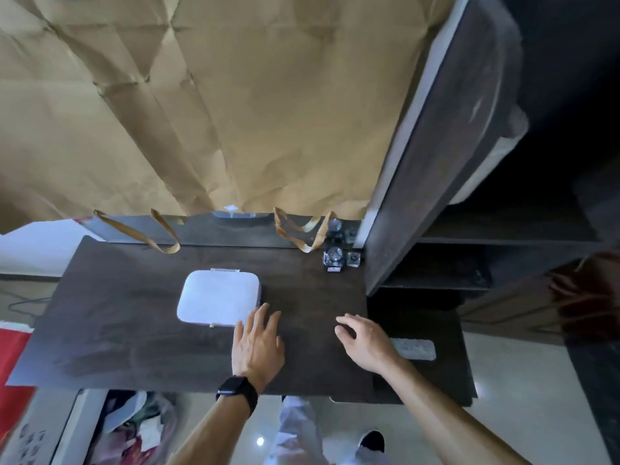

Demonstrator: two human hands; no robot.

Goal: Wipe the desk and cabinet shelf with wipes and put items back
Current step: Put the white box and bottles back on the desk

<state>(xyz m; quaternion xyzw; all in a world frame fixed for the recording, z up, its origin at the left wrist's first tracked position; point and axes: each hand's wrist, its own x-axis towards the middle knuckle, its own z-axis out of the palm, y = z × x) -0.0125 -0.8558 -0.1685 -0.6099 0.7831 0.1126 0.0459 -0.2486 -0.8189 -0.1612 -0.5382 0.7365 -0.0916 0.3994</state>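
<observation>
A dark wooden desk (134, 330) fills the middle of the head view. A pale lilac zipped case (218, 298) lies flat on it, left of centre. My left hand (256, 344), with a black watch on the wrist, hovers over the desk with straight fingers, its fingertips at the case's right front corner. My right hand (364, 340) is further right, fingers relaxed and spread, holding nothing. A white wipe (414, 349) lies flat on the desk just right of my right hand. The dark cabinet (432, 182) with open shelves (503, 243) stands at the right.
Small clear glass bottles (339, 255) cluster at the desk's back right, by the cabinet side. Crumpled brown paper (218, 95) with loop handles covers the wall behind. A bin of mixed items (134, 427) sits below the desk's front left edge.
</observation>
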